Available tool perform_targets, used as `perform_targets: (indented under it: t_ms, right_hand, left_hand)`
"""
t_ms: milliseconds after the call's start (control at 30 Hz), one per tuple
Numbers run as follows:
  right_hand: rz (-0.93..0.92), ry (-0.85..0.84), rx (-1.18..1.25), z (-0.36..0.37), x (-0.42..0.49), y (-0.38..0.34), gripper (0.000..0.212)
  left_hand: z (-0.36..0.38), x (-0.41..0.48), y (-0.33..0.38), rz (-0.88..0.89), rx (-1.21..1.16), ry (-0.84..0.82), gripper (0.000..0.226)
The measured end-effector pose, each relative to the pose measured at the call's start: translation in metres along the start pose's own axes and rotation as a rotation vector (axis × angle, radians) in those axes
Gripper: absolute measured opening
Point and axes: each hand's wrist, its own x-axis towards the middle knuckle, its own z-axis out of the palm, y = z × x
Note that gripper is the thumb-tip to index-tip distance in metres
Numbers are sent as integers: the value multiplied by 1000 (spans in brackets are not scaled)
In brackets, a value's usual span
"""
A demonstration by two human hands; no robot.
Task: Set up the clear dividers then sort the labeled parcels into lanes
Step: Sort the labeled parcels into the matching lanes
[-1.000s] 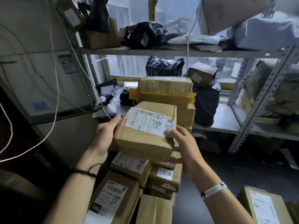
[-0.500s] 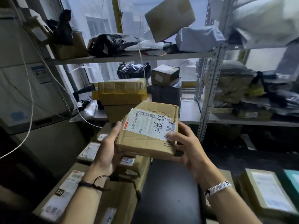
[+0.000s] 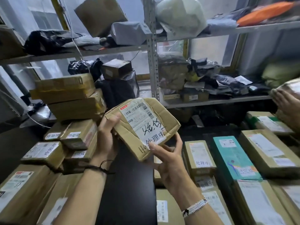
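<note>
Cardboard parcel clamped by left grip and right grip; sorting, probably; next, set it among boxes right of them.

Coming in cool and dim through the windows behind the shelves, leaving the room murky. Backlighting the bags up there, turning them into dark shapes. Falling evenly on the parcel in the middle, keeping its label sharp and readable. Sinking to near black on the tabletop and under the lower shelf. Smearing with motion at the right edge, blurring a box there. Tilting the shelf post and stretching everything toward the corners.
</note>
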Motion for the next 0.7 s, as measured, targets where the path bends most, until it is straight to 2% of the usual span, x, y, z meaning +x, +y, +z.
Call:
perform_targets:
  t_ms: [200,300,433,567,700]
  right_hand:
    - [-9,94,-82,-31,-20,-12,93]
    - [-14,113,-129,-42,-26,-24,93]
    - [-21,53,-173,-47,-36,-29,86]
    - [-23,65,-168,-46,-45,-25,90]
    - [-82,134,-60,-50,-51,-21,90]
  left_hand:
    - [23,9,-4,-149,-72,-61,45]
    - [30,10,-3,-242,-139,-98,54]
    - [36,7,1,-297,-151,-176,59]
    - [48,4,9,-249,-81,-302,52]
    - [52,1,7,-171,-8,-342,51]
